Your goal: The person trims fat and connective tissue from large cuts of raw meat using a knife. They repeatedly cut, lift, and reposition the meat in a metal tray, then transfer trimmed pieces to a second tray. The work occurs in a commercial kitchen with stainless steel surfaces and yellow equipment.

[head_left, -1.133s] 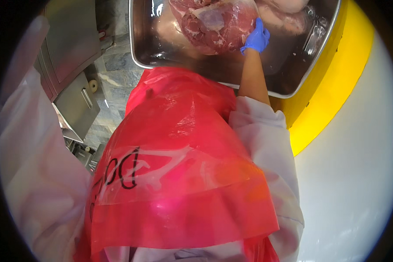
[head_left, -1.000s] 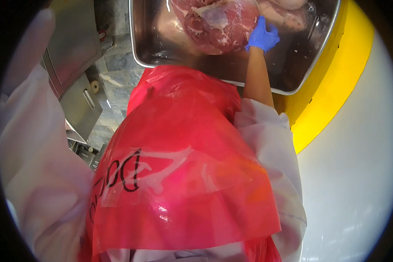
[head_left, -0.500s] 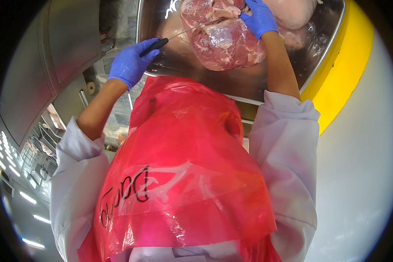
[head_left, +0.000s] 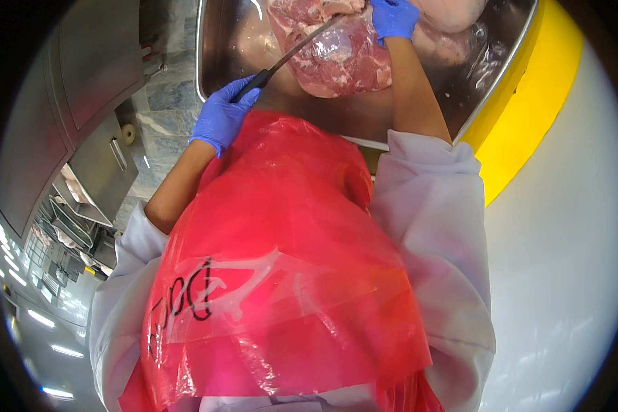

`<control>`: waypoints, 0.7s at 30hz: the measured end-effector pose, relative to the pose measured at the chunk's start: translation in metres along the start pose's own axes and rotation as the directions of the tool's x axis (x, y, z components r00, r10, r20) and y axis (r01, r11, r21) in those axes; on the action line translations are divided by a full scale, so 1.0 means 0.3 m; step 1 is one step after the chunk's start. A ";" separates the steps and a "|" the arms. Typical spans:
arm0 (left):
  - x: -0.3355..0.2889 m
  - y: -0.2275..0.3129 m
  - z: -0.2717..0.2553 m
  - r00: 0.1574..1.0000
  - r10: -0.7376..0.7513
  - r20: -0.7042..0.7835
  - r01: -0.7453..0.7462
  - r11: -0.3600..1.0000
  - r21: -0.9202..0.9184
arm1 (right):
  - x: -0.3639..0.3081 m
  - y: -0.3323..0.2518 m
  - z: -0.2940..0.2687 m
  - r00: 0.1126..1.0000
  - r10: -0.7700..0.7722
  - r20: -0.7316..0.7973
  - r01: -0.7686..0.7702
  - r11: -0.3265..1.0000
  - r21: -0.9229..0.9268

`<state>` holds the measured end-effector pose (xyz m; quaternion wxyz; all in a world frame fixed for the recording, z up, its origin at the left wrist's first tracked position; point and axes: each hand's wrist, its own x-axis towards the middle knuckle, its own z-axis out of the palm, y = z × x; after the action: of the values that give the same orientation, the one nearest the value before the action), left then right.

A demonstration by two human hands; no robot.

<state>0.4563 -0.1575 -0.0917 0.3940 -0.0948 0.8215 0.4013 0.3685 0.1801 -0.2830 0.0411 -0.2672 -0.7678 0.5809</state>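
My left hand, in a blue glove, is closed round the black handle of a long, narrow knife. Its blade slants up and right across a large red piece of raw meat, the tip reaching a paler flap near its far side. My right hand, gloved in blue too, has its fingers bent and closed on the meat's far right edge; the fingertips are partly hidden. Under the meat is a steel tray with a raised rim.
More meat with a pale, smooth fatty surface lies in the tray beyond my right hand. A yellow curved band borders the tray on the right. Grey steel cabinets and a tiled floor are at left. My red plastic apron nearly meets the tray's near edge.
The knife is drawn back toward me, and more of its blade's flat side shows. My left hand has come lower and closer to the apron. The whole view has shifted slightly.
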 end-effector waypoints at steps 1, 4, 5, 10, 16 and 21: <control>-0.014 0.026 -0.007 0.998 -0.054 0.038 0.055 0.998 -0.029 | 0.004 0.051 0.009 1.000 0.000 -0.001 0.000 0.997 0.078; -0.053 0.122 -0.048 0.997 -0.061 0.040 0.060 0.998 0.022 | -0.005 0.049 -0.016 0.995 -0.025 0.096 0.015 0.995 0.102; -0.070 0.145 -0.065 0.999 -0.035 0.020 0.034 0.998 0.060 | -0.003 0.020 -0.035 0.988 -0.040 0.147 0.029 0.997 0.077; -0.131 0.186 -0.089 0.957 0.282 -0.073 -0.196 0.807 0.557 | -0.019 -0.074 -0.109 0.945 -0.126 0.301 0.150 0.987 -0.061; -0.120 0.236 0.004 0.989 0.133 -0.066 -0.052 0.727 0.685 | -0.136 -0.070 -0.139 0.985 -0.172 -0.015 0.156 0.927 -0.341; -0.066 0.162 -0.032 0.976 0.208 -0.067 -0.140 0.829 0.542 | -0.332 0.106 -0.207 0.882 0.449 -0.147 -0.420 0.888 0.188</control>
<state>0.4413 -0.1357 -0.0455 0.3153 0.0692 0.9283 0.1846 0.4882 0.1943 -0.2675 0.0013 -0.4821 -0.6347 0.6039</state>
